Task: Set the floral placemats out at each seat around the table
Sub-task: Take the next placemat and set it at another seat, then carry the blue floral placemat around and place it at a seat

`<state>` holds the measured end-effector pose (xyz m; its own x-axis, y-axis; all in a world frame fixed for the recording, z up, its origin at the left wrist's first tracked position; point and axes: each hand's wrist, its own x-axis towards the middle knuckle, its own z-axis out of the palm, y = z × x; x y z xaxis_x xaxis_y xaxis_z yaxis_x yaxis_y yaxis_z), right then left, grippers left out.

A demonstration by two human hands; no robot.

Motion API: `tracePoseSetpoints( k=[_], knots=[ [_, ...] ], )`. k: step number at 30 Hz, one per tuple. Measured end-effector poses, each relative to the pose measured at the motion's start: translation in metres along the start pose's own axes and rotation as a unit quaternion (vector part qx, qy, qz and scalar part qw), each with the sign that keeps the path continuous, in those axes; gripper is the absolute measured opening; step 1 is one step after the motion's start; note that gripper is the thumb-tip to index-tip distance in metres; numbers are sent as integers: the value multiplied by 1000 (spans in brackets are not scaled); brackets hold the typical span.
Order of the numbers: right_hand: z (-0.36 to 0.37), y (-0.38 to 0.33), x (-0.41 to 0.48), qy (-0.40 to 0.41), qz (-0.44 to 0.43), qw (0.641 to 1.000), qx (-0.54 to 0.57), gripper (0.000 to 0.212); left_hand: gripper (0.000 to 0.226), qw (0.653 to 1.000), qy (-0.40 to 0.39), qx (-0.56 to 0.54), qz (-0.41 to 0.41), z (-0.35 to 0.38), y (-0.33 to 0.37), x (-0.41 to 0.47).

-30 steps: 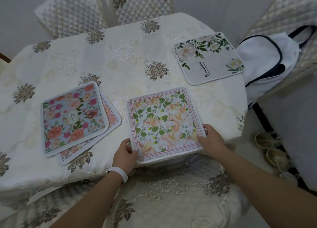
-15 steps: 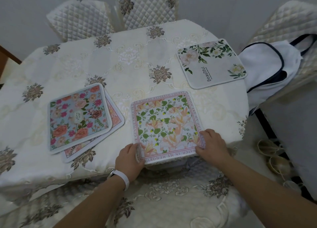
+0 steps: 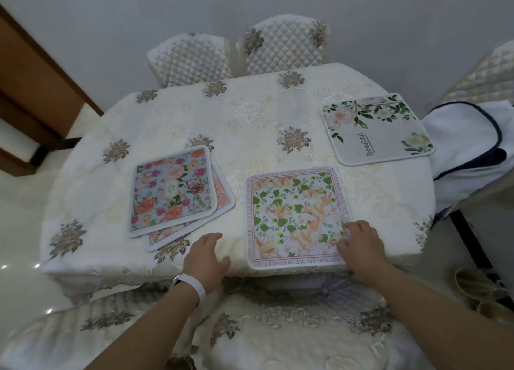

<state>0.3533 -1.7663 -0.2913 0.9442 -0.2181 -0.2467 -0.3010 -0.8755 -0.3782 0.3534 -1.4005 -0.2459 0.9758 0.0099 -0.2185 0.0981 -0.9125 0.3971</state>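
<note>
**Near Mat Down, Two Still Stacked**

The leafy mat (image 3: 297, 216) lies flat at six o'clock on the table (image 3: 250, 125), its near edge right at the rim. The right hand (image 3: 358, 244) rests on its near right corner, fingers (image 3: 351, 225) loosely spread and pressing, not pinching. The left hand (image 3: 207, 254) sits empty on the cloth beside it, fingers together, pointing toward the stack (image 3: 178, 191) at nine o'clock, where a blue mat covers a pink one. A white mat (image 3: 375, 129) lies at two o'clock. Likely risk: so close to the rim, the leafy mat could slide off if the right hand drags away. Grabbing the stack carelessly could lift both mats.
</note>
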Motion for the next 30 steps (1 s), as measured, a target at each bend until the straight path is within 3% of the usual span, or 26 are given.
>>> tracePoseSetpoints(
  k=[5,9,17,20,30],
  knots=[
    [0,-55,-1,-14,-70,996,50,45,41,995,69,63,-36,-48,-37,-20],
    [3,-124,-16,-116,-126,981,95,47,30,991,116,68,-28,-84,-76,-39],
    [42,-264,-76,-94,-285,954,-18,42,31,985,153,72,43,-150,-182,-92],
    [70,-313,-110,-89,-292,950,-58,42,31,982,141,102,78,-171,-237,-116],
    [138,-428,-202,-60,-288,948,-119,45,33,991,110,58,46,-209,-388,-166]
  ],
)
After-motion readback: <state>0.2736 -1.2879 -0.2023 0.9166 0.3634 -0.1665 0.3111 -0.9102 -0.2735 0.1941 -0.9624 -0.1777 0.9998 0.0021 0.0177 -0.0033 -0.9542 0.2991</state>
